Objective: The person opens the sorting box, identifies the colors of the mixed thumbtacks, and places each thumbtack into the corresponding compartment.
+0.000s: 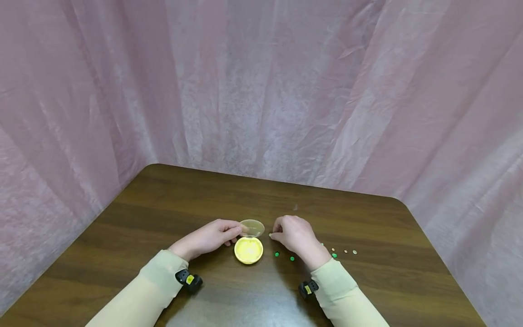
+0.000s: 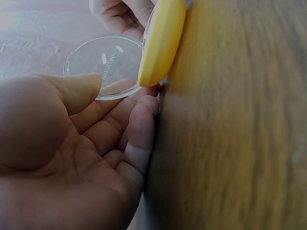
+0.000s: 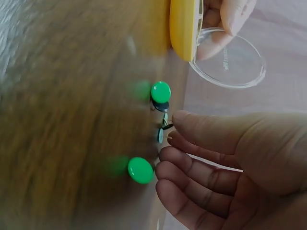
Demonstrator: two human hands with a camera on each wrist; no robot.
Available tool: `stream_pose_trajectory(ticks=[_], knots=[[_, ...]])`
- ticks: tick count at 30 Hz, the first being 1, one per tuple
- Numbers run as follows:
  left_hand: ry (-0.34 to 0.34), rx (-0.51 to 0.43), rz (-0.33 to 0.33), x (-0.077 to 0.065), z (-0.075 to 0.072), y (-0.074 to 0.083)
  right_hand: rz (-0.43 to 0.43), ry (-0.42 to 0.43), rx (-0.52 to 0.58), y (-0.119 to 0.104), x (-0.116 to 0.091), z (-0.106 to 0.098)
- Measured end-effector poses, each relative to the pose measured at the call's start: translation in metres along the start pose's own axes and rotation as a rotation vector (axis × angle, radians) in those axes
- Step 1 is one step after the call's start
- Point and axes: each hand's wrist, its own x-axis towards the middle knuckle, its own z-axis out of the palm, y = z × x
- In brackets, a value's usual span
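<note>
A round yellow case (image 1: pixel 249 250) stands on the table with its clear lid (image 1: pixel 252 228) raised at the far side. My left hand (image 1: pixel 212 235) pinches the lid's edge, the thumb on one face and fingers behind it, as the left wrist view shows. To the right of the case, my right hand (image 1: pixel 293 234) reaches down to the tabletop. Its thumb and forefinger pinch a small thumbtack (image 3: pixel 167 126), partly hidden at the fingertips. Close by lie two green thumbtacks, one nearer the case (image 3: pixel 160 92) and one nearer my wrist (image 3: pixel 140 170).
Several more small tacks lie right of my right wrist, among them a green one (image 1: pixel 334 255) and a pale one (image 1: pixel 354 252). The brown wooden table (image 1: pixel 196 186) ends at pink curtains (image 1: pixel 253 91) behind and at the sides.
</note>
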Motion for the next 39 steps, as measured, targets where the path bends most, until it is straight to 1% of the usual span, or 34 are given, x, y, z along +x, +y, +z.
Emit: stream_pose_trajectory(ticks=[6,11,18,28,35,39], knots=[[0.007,0.009,-0.013,-0.0013,-0.0011,0.0,-0.022,-0.011,-0.013,-0.0036,0.0012,0.0013],[0.007,0.012,0.004,-0.0004,-0.0027,0.0012,-0.04,-0.025,-0.018,-0.0039,0.0022,-0.0008],[0.019,0.006,0.002,0.0017,-0.0045,0.0032,-0.034,-0.027,-0.005,-0.0021,0.0059,-0.0023],[0.005,0.005,0.004,0.0028,-0.0028,0.0028,-0.011,-0.033,0.016,0.0016,0.0043,-0.0007],[0.007,0.008,0.009,0.0039,-0.0028,0.0024,-0.013,-0.044,-0.003,-0.0026,0.0031,-0.001],[0.004,-0.002,-0.003,0.0043,-0.0022,0.0017,-0.011,-0.05,-0.019,-0.0026,0.0028,0.0004]])
